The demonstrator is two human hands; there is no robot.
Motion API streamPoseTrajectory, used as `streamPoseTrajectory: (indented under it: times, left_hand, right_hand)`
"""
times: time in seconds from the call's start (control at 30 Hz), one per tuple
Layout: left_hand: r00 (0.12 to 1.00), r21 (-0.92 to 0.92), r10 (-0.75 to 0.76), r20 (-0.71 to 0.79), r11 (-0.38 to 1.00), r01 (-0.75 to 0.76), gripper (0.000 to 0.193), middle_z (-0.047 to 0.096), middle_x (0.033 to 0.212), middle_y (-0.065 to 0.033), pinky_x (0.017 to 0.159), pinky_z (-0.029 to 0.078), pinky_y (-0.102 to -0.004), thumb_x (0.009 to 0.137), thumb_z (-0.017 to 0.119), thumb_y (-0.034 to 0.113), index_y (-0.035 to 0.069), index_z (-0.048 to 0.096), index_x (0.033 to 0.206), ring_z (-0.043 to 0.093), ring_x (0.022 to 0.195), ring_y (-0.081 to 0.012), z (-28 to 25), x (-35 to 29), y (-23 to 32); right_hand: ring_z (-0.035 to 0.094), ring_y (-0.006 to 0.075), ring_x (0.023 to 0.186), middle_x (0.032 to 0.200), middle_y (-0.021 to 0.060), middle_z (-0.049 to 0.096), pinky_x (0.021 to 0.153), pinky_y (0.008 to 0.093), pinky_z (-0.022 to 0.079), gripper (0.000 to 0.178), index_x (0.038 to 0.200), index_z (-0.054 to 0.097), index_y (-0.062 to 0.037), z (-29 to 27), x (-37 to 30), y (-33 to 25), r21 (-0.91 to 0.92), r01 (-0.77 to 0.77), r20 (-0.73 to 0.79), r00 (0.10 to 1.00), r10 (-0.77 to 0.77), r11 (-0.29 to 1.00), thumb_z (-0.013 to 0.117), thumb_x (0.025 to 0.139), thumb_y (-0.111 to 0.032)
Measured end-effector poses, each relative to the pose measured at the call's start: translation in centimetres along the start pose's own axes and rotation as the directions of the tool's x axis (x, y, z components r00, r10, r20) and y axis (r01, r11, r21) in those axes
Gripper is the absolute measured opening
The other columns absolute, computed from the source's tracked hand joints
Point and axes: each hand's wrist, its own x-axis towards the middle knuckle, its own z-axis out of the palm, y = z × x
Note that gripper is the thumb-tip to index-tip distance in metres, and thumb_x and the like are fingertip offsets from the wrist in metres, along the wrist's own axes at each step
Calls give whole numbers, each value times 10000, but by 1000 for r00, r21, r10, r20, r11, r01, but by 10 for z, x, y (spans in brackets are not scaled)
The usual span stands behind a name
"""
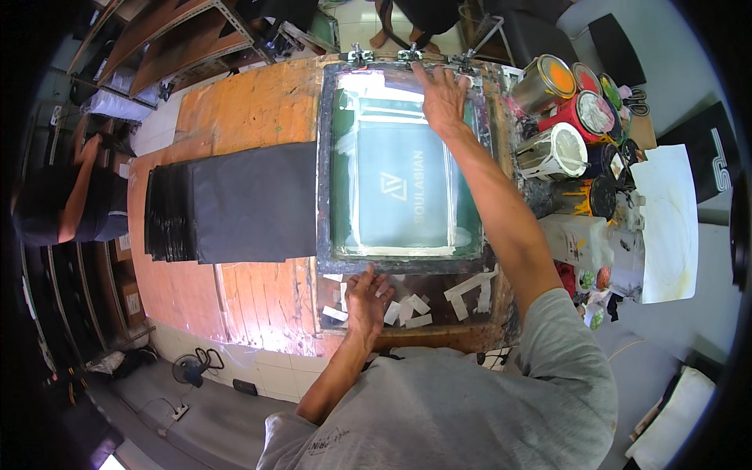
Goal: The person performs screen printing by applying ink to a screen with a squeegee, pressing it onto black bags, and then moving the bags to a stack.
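Stained wooden surface (184, 290) here, shelves (168, 51) left, paint tubs (552, 153) right; the screen frame (327, 168) lies on it, long axis running from the person (454, 411) to the clamps (409, 55). Left fingers (365, 282) half-curled at its near edge, can't tell if they grip; right fingers (424, 85) splayed open over its far end.

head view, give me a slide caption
Left hand at the near edge of a framed printing screen, right hand over its far end, overlapping black sheets beside it on a wooden table.
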Motion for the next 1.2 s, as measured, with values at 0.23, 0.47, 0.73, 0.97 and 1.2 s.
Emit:
streamPoseTrajectory:
  times: [0.23, 0.47, 0.73, 0.97, 1.2]
  left_hand:
    - [997, 10, 56, 59, 998, -56, 490, 512, 1147, -108, 1021, 442, -578, 927, 757, 317, 74, 426, 1193, 545, 1143, -287, 1, -2, 6]
    - [992, -8, 91, 88, 996, -91, 406, 601, 1111, -91, 985, 465, -531, 939, 747, 309, 84, 483, 1151, 621, 1006, -275, 6, -10, 18]
    - [890, -154, 280, 361, 959, -240, 191, 724, 1008, -128, 1027, 489, -503, 962, 688, 185, 35, 627, 1062, 710, 974, -297, 35, -45, 65]
    - [609, -42, 543, 578, 765, -642, 301, 732, 1130, -188, 1056, 468, -498, 1006, 563, 231, -20, 693, 1110, 705, 1049, -343, 63, -6, 134]
    - [583, 991, 802, 128, -122, -49, 409, 559, 1264, -154, 1006, 382, -588, 963, 679, 441, 54, 687, 1095, 491, 1264, -353, 44, 134, 116]
  right_hand:
    - [548, 268, 1033, 1013, 83, 587, 867, 462, 353, 726, 1480, 536, -231, -32, -68, -42, 133, 164, 74, 982, -174, 978, 597, 824, 75]
    - [516, 264, 959, 959, 65, 535, 840, 464, 336, 769, 1509, 515, -224, -145, -213, -88, 272, 177, 65, 977, -202, 946, 604, 800, 58]
    - [485, 260, 865, 906, 73, 513, 803, 462, 332, 603, 1468, 554, -168, -228, -198, -99, 223, 219, -77, 975, -206, 950, 677, 924, -395]
    - [623, 280, 783, 794, 136, 642, 760, 468, 408, 460, 1150, 713, -97, -268, -93, -75, 175, 304, -313, 919, -240, 936, 667, 924, -494]
    - [473, 169, 552, 603, 35, 521, 591, 361, 473, 384, 938, 707, -59, -318, -23, -66, 264, 265, -125, 963, -239, 928, 546, 1042, -391]
